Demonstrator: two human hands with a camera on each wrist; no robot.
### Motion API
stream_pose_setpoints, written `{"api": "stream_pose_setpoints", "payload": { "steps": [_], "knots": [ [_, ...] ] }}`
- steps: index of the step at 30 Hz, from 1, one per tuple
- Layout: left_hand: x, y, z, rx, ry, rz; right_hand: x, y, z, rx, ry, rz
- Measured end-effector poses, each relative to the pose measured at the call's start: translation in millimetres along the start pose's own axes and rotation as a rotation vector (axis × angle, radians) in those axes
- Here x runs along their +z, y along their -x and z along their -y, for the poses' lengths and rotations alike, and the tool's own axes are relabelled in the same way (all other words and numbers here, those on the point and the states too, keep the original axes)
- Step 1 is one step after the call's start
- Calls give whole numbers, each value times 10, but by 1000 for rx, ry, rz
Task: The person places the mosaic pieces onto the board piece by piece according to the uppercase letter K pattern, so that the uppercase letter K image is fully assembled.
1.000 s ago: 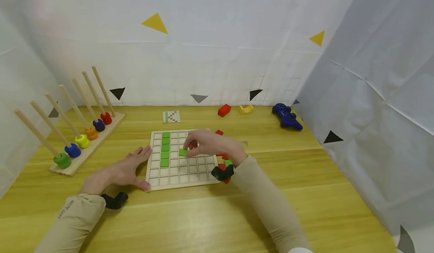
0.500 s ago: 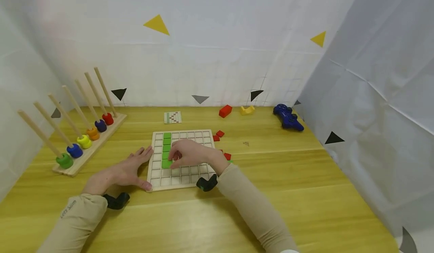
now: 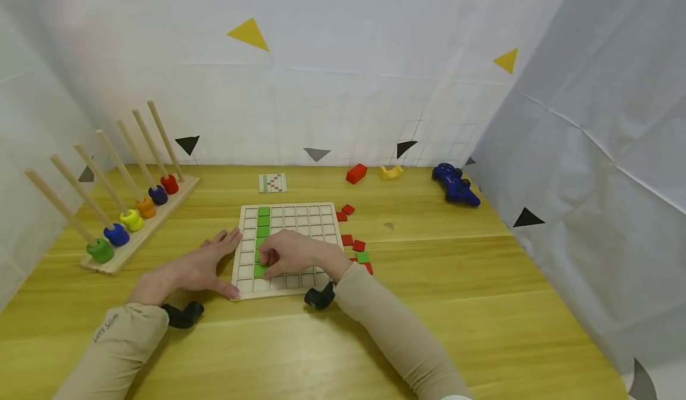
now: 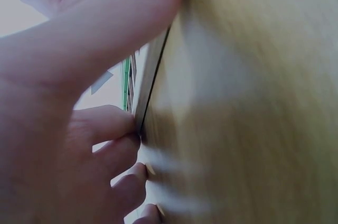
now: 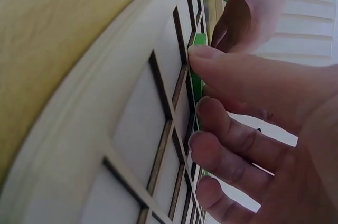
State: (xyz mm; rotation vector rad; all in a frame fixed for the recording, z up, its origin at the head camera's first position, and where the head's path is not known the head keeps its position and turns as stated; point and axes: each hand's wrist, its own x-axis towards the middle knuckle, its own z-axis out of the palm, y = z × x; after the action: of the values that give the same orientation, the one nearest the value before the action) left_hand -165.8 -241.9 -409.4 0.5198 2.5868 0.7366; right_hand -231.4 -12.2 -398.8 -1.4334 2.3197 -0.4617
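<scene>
Left hand [image 3: 200, 267]: flat, fingers spread, bracing the board [image 3: 316, 224] at its left edge.
Right hand [image 3: 286, 253]: pinches a green tile [image 3: 259, 270] over column 2, below the green run.
Tip: seat the tile square in its cell.
Right wrist view: fingertips [image 5: 203, 54] on the tile edge [image 5: 196, 84], hidden from the head.

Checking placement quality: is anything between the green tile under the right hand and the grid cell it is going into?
Nothing visible. The right hand presses the green tile straight into the grid board, just below the green column; no other piece covers that cell.
</scene>
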Motion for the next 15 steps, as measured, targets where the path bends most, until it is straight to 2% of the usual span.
{"api": "stream_pose_setpoints", "payload": {
  "steps": [5, 15],
  "knots": [
    [-6, 3, -7, -8, -4, 3, -3, -2, 5, -6, 6, -8],
    [-2, 2, 1, -14, -8, 4, 1, -7, 19, 56, -18, -5]
  ]
}}
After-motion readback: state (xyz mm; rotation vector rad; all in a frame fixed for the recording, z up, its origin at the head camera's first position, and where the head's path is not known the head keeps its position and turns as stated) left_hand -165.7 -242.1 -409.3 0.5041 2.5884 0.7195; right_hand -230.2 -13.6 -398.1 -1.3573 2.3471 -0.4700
